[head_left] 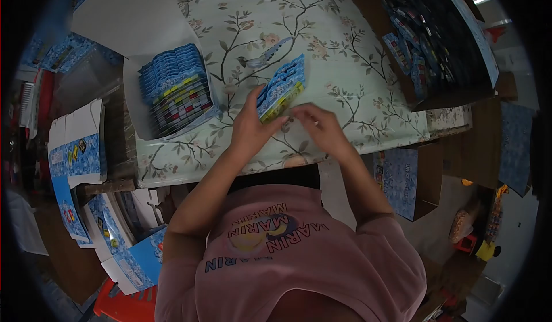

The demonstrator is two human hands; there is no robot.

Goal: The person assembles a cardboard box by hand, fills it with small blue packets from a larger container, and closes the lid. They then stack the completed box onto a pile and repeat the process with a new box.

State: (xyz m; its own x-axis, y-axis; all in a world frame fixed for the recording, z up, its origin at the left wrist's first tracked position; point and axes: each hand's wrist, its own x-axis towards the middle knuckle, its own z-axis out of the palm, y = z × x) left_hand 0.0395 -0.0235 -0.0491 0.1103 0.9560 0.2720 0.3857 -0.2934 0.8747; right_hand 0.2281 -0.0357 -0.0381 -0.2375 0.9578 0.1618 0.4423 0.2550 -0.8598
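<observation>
My left hand is closed around a small stack of blue-and-yellow packets, held at a tilt over the table. Its thumb lies along the lower edge of the stack. My right hand is just right of the stack's lower end, its fingers loosely bent and apart, with nothing visible in them. Left of my hands, an open white box holds a row of similar blue packets standing on edge, with its lid raised at the back.
A flowered cloth covers the table. At the back right, a large cardboard box lies with many loose packets inside. Flattened and folded blue-white cartons stand at the left, above a red chair. Another blue carton sits below the table's right edge.
</observation>
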